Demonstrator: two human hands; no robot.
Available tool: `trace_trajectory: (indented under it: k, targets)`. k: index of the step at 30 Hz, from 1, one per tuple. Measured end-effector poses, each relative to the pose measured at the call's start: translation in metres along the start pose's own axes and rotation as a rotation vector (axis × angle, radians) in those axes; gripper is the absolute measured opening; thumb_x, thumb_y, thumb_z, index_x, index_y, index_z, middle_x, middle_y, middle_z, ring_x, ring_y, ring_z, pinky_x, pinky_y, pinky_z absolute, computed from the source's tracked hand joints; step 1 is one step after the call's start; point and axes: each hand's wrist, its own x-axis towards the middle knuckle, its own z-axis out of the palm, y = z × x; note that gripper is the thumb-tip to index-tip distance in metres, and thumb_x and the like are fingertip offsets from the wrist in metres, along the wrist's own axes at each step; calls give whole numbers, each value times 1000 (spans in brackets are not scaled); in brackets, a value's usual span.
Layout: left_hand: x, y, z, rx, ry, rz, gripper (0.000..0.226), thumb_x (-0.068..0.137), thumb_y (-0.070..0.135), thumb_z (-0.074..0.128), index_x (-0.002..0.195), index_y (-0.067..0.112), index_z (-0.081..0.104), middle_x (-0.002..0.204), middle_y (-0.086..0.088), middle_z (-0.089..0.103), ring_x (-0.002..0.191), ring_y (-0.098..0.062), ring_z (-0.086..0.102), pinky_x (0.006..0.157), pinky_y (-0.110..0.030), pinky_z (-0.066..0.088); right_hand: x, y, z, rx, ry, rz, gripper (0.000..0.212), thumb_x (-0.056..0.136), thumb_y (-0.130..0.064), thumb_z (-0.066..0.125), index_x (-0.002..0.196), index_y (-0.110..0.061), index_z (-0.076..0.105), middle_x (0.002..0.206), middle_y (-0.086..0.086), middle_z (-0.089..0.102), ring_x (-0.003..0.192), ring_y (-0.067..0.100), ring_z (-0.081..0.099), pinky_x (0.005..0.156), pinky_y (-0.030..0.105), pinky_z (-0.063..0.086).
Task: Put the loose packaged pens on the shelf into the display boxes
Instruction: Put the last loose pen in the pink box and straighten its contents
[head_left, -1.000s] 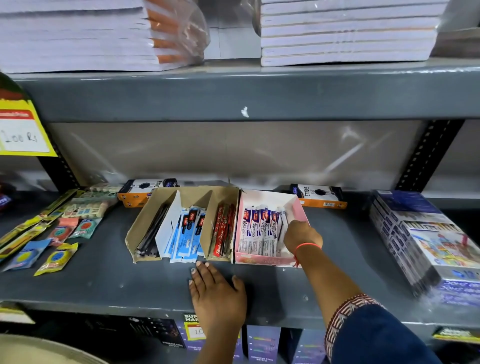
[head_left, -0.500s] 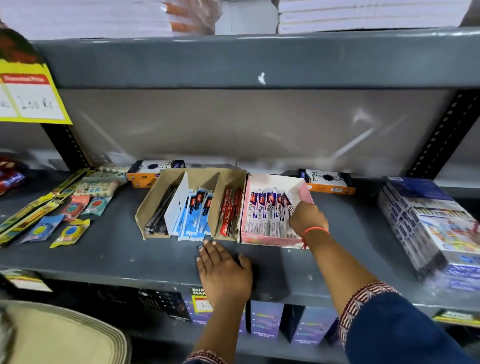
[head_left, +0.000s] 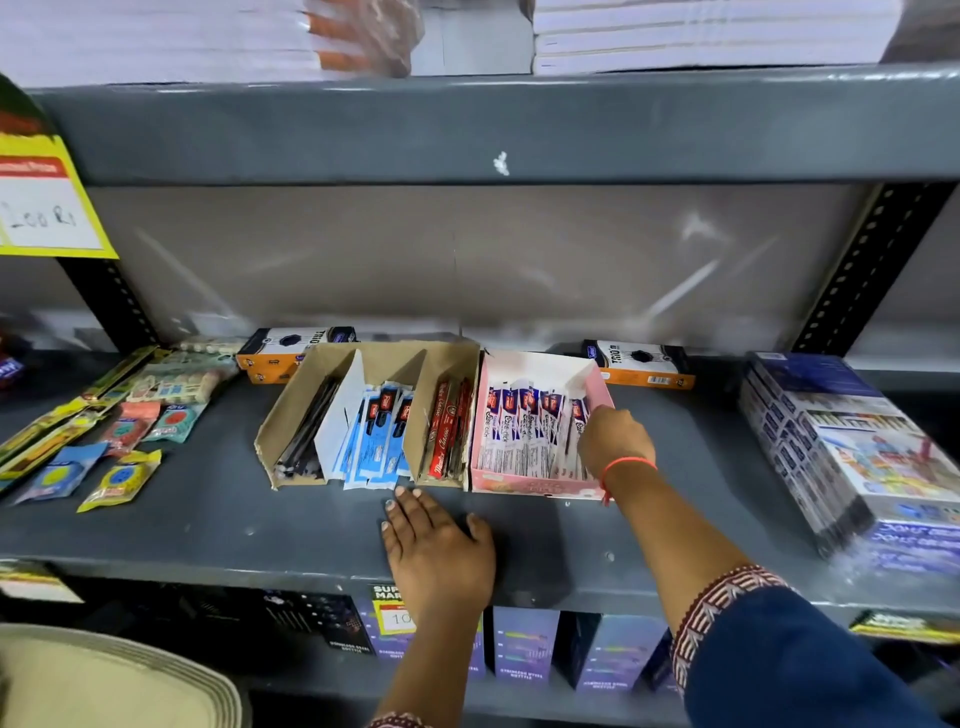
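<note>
Two hands work the shelf (head_left: 649, 545), and nearest the camera the left hand (head_left: 439, 556) lies palm down on the bare metal, fingers spread flat, holding nothing. Its fingertips stop just short of the front of the brown box (head_left: 291, 431). It looks to be a brace and no more.

Beyond it and to the right, the right hand (head_left: 613, 441) reaches into the pink box (head_left: 535, 486) at its right side. Its fingers are curled down among the white pens (head_left: 524, 431); whether they pinch a packet or only press the row I cannot tell, since the knuckles hide the tips.

By my reading the step in hand is seating or straightening the last packets in the pink box. The next move calls for a sideways nudge that closes the row against the right wall without buckling the thin sleeves.

The white pens lie with their long axis running front to back, printed heads toward the rear wall, tails at the front lip, leaning slightly left. In the brown box, the blue pens (head_left: 376, 436) and red pens (head_left: 447, 434) lie the same way, the blue ones overhanging the front edge. The black pens (head_left: 306, 436) fill the left slot.

No pen packet seems to lie loose on the shelf; the sachets (head_left: 124, 478) at far left are other goods.
</note>
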Motion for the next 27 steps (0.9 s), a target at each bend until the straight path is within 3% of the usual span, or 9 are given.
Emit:
trace_trajectory:
  k: [5, 12, 18, 27]
  targets:
    - [0, 0, 2, 10, 23, -2, 70, 93, 43, 17, 145, -1, 1, 155, -19, 2, 143, -30, 0, 116, -38, -1, 1, 1, 6, -85, 9, -43, 34, 92, 1, 37, 119, 0, 57, 118, 19, 66, 108, 35, 64, 87, 41, 54]
    - [3, -2, 4, 10, 19, 6, 70, 94, 42, 24, 144, -2, 0, 155, -19, 2, 142, -30, -1, 116, -38, -1, -6, -18, 4, -184, 58, -164, 33, 91, 2, 39, 119, 1, 57, 119, 19, 64, 108, 34, 65, 85, 41, 54]
    - [3, -3, 7, 3, 29, 4, 81, 77, 43, 4, 145, -1, 1, 155, -19, 3, 142, -30, 0, 116, -38, -1, -8, -21, 13, -194, -62, -141, 31, 93, -3, 37, 119, 1, 54, 119, 18, 64, 108, 34, 64, 85, 41, 55]
    - [3, -4, 10, -85, 102, 25, 96, 64, 47, -9, 143, -4, 11, 153, -22, 12, 142, -33, 7, 115, -40, 3, -9, -20, 18, -142, -40, -111, 35, 93, -4, 37, 126, 0, 47, 121, 19, 63, 110, 35, 64, 86, 41, 54]
